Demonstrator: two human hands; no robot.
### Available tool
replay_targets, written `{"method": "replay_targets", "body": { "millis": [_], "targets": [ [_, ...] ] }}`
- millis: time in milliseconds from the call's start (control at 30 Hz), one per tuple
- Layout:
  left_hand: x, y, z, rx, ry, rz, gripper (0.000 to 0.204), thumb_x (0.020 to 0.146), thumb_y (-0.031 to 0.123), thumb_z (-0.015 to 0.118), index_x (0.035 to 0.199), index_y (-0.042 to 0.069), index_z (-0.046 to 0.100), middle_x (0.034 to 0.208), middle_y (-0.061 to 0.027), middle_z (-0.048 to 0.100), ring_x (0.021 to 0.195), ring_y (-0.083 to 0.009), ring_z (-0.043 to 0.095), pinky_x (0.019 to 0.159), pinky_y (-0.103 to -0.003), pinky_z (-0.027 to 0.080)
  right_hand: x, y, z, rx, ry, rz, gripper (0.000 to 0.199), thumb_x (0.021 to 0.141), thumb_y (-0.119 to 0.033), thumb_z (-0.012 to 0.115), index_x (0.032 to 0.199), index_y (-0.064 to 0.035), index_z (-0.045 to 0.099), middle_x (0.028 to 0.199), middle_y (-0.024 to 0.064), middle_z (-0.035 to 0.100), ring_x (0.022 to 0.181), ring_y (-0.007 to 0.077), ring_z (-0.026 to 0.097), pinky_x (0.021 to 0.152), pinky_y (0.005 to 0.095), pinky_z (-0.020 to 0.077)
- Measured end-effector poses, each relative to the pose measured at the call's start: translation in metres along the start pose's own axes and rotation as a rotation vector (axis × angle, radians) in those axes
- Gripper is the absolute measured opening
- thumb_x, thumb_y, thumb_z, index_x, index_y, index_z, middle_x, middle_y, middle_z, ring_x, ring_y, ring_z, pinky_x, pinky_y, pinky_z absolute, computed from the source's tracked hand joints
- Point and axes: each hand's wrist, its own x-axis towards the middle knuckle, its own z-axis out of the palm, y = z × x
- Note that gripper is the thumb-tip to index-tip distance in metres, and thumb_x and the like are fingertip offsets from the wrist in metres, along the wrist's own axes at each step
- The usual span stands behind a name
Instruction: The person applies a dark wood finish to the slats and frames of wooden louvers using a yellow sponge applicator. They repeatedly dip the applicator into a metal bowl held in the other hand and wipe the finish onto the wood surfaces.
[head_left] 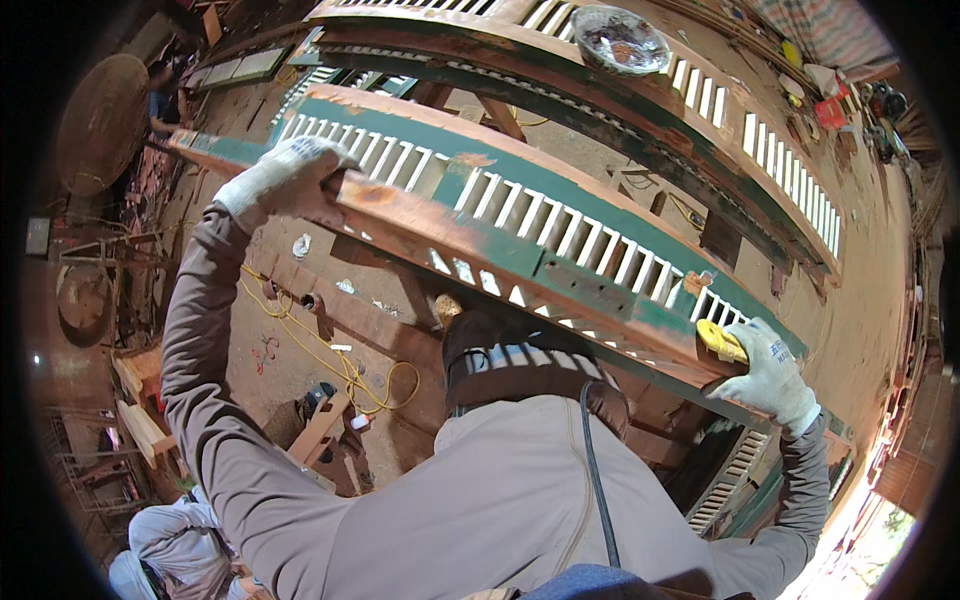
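Note:
A long wooden louvred shutter (590, 280), patchy green and bare reddish wood with pale slats, lies tilted across in front of my body. My left hand (290, 180), in a white work glove, is closed round its near edge toward the left end. At the right end my gloved right hand (770, 375) grips a yellow rounded object (720, 341) against the shutter's edge; I cannot make out its exact kind. A chipped, bare patch marks the face near that hand. The shutter hides my legs.
Another louvred panel (690, 150) lies beyond, with a clear-looking basin (620, 40) on it. A yellow cord (350, 380) loops over the floor at left. One person (170, 545) crouches at the lower left; another (160, 105) is at the far left. A slatted panel (730, 480) stands lower right.

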Motion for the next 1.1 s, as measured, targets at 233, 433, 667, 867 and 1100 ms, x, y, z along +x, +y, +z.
{"method": "replay_targets", "body": {
  "millis": [233,433,667,867,1100],
  "targets": [
    [0.007,0.028,-0.033,-0.19,-0.387,-0.095,0.053,0.068,0.015,0.078,0.12,0.013,0.069,0.097,-0.0117,0.073,0.086,-0.03,0.069,0.078,-0.038,0.056,0.007,0.015,0.011,0.029,-0.216,-0.028,0.085,0.057,-0.038,0.083,0.128,0.0001,0.056,0.107,0.0199,0.063,0.1,0.0362,0.06,0.09,0.0421,0.0491],
    [0.022,0.013,-0.035,-0.097,-0.651,-0.046,0.066,0.07,0.005,0.06,0.133,0.023,0.063,0.095,-0.0166,0.072,0.083,-0.0357,0.069,0.074,-0.042,0.056,0.012,0.017,0.01,-0.027,-0.262,-0.049,0.087,0.056,-0.039,0.079,0.132,-0.004,0.055,0.107,0.0215,0.065,0.101,0.0366,0.059,0.09,0.0444,0.0492],
    [0.047,-0.021,-0.025,-0.108,-0.622,0.127,0.064,0.072,0.01,0.063,0.134,0.023,0.062,0.104,-0.0176,0.07,0.092,-0.0359,0.069,0.079,-0.044,0.055,0.04,0.019,-0.018,0.055,-0.425,0.09,0.084,0.057,-0.04,0.079,0.132,-0.0062,0.058,0.102,0.0233,0.062,0.098,0.0375,0.06,0.09,0.0444,0.0493],
    [0.061,-0.015,-0.054,-0.137,-0.653,0.134,0.059,0.072,0.018,0.07,0.131,0.021,0.064,0.097,-0.0159,0.072,0.09,-0.0356,0.07,0.078,-0.043,0.056,0.051,0.024,-0.032,-0.008,-0.542,0.085,0.082,0.06,-0.045,0.078,0.132,-0.0095,0.059,0.102,0.0232,0.064,0.101,0.038,0.061,0.091,0.0437,0.0493],
    [0.075,-0.024,-0.095,-0.159,-0.533,0.051,0.047,0.071,0.014,0.074,0.118,0.012,0.068,0.092,-0.0136,0.074,0.087,-0.0296,0.071,0.076,-0.039,0.056,0.056,0.009,-0.085,0.003,-0.455,0.16,0.079,0.056,-0.038,0.082,0.127,-0.0085,0.062,0.103,0.0206,0.065,0.099,0.0359,0.062,0.089,0.0428,0.0499]
  ]
}}
